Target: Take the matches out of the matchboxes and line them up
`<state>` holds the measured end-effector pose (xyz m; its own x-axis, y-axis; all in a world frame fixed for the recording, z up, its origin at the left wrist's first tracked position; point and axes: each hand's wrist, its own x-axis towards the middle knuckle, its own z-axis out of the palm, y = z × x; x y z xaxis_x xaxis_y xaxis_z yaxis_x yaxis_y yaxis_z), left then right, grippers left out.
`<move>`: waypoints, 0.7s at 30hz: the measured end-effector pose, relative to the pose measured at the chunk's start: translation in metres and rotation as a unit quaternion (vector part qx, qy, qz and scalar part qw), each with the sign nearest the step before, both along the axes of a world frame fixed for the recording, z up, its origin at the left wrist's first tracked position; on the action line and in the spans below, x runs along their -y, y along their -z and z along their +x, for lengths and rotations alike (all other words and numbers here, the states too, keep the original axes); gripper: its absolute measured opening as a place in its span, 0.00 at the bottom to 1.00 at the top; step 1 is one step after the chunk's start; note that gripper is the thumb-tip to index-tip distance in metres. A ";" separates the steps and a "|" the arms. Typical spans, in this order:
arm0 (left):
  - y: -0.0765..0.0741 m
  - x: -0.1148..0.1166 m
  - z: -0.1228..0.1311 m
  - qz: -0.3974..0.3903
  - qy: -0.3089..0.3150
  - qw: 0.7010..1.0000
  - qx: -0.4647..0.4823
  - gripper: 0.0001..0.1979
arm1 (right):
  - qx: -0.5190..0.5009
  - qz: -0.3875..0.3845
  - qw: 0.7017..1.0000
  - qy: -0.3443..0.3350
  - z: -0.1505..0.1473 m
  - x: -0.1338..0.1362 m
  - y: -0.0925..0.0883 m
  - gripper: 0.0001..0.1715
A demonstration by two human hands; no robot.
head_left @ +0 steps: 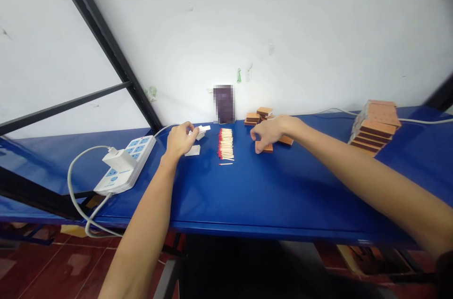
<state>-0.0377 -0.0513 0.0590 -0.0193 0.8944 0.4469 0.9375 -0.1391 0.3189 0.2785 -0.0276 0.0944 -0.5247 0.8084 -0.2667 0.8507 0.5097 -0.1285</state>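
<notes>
matchsticks lie in a row on a blue table, right hand curled loosely over a brown matchbox, left hand half-closed at white trays, either grip impossible to tell, with stacked matchboxes beyond.

It's a busy glossy blue table now, a white plastic power strip out left, small white rectangular pieces, a column of red-tipped wooden matches, small orange-brown boxes, and a larger orange-brown stack far right!
</notes>
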 end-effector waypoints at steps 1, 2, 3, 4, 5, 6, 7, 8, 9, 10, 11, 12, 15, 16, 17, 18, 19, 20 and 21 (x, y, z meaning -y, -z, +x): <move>0.000 0.000 -0.001 0.004 -0.018 1.000 0.001 0.16 | 0.007 -0.008 1.000 -0.012 0.000 0.000 0.002 0.21; -0.001 0.001 -0.003 0.009 -0.033 0.999 0.001 0.17 | 0.012 -0.026 0.999 -0.022 0.000 0.000 0.003 0.21; -0.001 0.001 -0.004 0.012 -0.048 0.999 0.000 0.17 | 0.014 -0.050 0.998 -0.027 -0.001 0.001 0.004 0.20; 0.000 0.002 -0.005 0.015 -0.061 0.998 -0.003 0.18 | 0.011 -0.076 0.997 -0.029 -0.002 0.002 0.005 0.20; 0.000 0.002 -0.006 0.018 -0.075 0.997 -0.006 0.18 | 0.004 -0.097 0.995 -0.031 -0.004 0.004 0.006 0.19; 0.001 0.002 -0.006 0.020 -0.089 0.996 -0.007 0.19 | -0.003 -0.110 0.993 -0.037 -0.007 0.006 0.006 0.19; 0.003 0.002 -0.007 0.022 -0.105 0.994 -0.007 0.20 | -0.008 -0.118 0.992 -0.047 -0.010 0.009 0.005 0.19; 0.005 0.002 -0.008 0.026 -0.121 0.992 -0.008 0.21 | -0.010 -0.127 0.990 -0.063 -0.014 0.012 0.005 0.19; 0.006 0.001 -0.009 0.031 -0.136 0.990 -0.009 0.22 | -0.012 -0.143 0.986 -0.086 -0.018 0.016 0.004 0.20; 0.008 0.001 -0.009 0.037 -0.148 0.988 -0.010 0.23 | -0.015 -0.167 0.979 -0.113 -0.022 0.020 0.002 0.22; 0.009 0.001 -0.009 0.044 -0.155 0.987 -0.011 0.24 | -0.020 -0.197 0.970 -0.140 -0.026 0.024 0.001 0.24; 0.009 0.001 -0.008 0.052 -0.156 0.986 -0.011 0.24 | -0.027 -0.228 0.959 -0.164 -0.030 0.028 0.000 0.28; 0.008 0.003 0.001 0.081 -0.098 0.992 -0.018 0.23 | -0.043 -0.274 0.940 -0.200 -0.039 0.039 -0.003 0.36; 0.007 0.004 0.005 0.089 -0.063 0.994 -0.022 0.22 | -0.046 -0.274 0.939 -0.201 -0.041 0.041 -0.003 0.38; 0.006 0.005 0.010 0.095 -0.026 0.995 -0.027 0.21 | -0.048 -0.271 0.940 -0.200 -0.042 0.043 -0.003 0.40; 0.006 0.006 0.015 0.097 0.009 0.995 -0.032 0.21 | -0.049 -0.266 0.942 -0.198 -0.043 0.044 -0.002 0.43; 0.006 0.007 0.020 0.096 0.038 0.994 -0.036 0.20 | -0.049 -0.261 0.944 -0.195 -0.044 0.045 -0.001 0.45; 0.006 0.008 0.024 0.091 0.061 0.993 -0.039 0.20 | -0.050 -0.256 0.946 -0.191 -0.044 0.045 0.000 0.48; 0.007 0.009 0.028 0.084 0.078 0.993 -0.042 0.19 | -0.052 -0.248 0.949 -0.187 -0.043 0.046 0.002 0.50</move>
<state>-0.0093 -0.0607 0.0525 0.1573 0.7968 0.5835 0.9224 -0.3295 0.2013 0.2354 -0.0731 0.0926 -0.7945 0.3488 -0.4971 0.5918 0.6281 -0.5053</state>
